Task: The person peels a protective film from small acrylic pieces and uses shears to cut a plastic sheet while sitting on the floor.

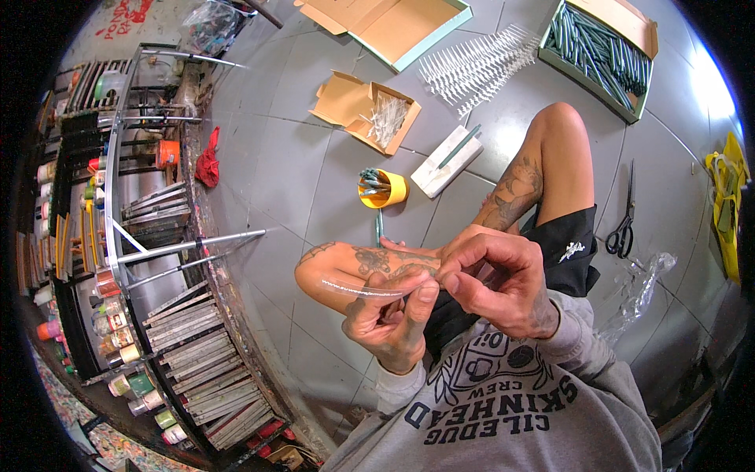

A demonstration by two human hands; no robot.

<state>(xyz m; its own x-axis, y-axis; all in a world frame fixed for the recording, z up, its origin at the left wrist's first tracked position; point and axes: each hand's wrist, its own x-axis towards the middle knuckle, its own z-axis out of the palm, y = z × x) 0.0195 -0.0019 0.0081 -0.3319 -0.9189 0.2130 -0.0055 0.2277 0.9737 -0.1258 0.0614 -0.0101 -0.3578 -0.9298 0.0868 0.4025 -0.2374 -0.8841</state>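
Note:
A clear strip with white print [358, 289] is pinched between the thumb and fingers of my left hand [393, 322], its free end pointing left above my bent leg. My right hand [503, 283] is closed in a pinch, its fingertips close against those of my left. Whatever lies between the right fingertips is too small to make out. Beyond my legs stands a yellow cup [398, 191] of dark green pens. Beside it, one green pen [460, 147] rests on a whitish block [429, 175]. Another teal pen [379, 228] shows near my left leg.
A small cardboard box [342, 98] holds clear strips. Farther off are rows of white-printed strips [480, 71], an open box [409, 31] and a box of dark green pens [641, 106]. Scissors [621, 236] and clear plastic [641, 295] lie right; a paint rack [114, 204] stands left.

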